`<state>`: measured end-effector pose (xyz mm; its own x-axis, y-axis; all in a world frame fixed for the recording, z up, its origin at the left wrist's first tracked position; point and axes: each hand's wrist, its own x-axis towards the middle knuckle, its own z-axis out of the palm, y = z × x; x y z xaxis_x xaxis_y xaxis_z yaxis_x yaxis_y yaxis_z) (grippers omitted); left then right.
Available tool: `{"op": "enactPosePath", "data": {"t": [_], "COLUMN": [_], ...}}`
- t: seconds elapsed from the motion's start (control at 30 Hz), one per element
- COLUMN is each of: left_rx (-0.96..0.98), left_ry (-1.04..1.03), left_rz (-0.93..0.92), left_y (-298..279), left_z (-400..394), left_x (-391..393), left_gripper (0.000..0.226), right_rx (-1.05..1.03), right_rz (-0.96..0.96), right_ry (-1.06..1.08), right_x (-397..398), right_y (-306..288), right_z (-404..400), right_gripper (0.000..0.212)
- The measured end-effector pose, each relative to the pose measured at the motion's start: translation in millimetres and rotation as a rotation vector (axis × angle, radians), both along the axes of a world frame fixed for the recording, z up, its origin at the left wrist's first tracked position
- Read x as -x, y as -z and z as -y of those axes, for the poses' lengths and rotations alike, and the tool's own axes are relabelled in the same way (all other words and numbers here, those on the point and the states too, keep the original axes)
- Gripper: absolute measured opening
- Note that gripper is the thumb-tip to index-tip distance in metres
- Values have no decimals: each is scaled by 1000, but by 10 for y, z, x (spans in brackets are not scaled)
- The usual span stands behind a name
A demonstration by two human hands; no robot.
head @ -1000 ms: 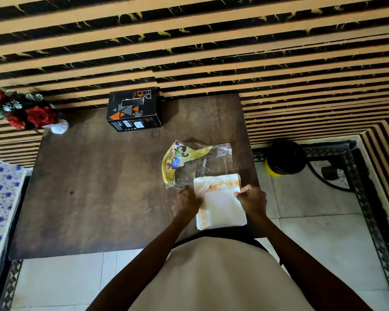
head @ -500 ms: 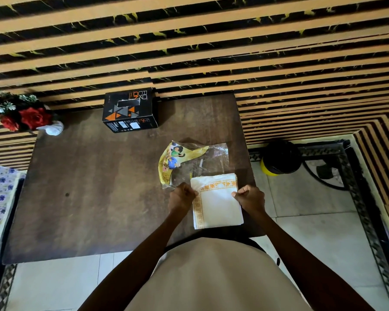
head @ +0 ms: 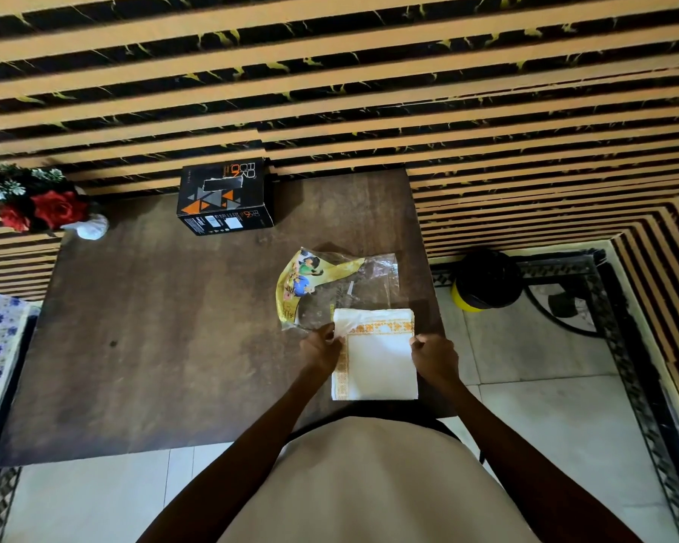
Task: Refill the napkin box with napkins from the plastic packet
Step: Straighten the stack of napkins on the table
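Both hands grip the napkin stack: left hand pinches its far-left corner, right hand curls on the right edge. The black box lies ahead-left across the bench, nearer the left hand.

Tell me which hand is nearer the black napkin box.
Left. The left hand grips the napkin stack's left edge, on the side of the napkin box; the right hand holds the stack's right edge, farther away.
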<state>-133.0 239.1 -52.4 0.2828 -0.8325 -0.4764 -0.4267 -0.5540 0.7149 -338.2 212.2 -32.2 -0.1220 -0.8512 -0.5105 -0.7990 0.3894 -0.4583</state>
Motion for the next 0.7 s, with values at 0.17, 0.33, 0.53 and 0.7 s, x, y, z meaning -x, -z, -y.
{"op": "enactPosePath", "data": {"t": [0.17, 0.33, 0.53, 0.7], "left_rx": [-6, -3, 132, 288], "left_ry": [57, 109, 42, -58], "left_rz": [70, 107, 175, 23], "left_y": [249, 136, -54, -158], "left_z": [27, 44, 100, 191], "left_x": [-16, -3, -53, -110], "left_gripper": [38, 40, 60, 19], "right_rx": [-96, -117, 77, 146], "right_rz": [26, 3, -11, 223], "right_ry": [-126, -118, -27, -5], "right_x": [-43, -47, 4, -75], "right_y": [77, -7, -93, -244], "right_z": [-32, 17, 87, 229], "right_gripper": [33, 35, 32, 19]}}
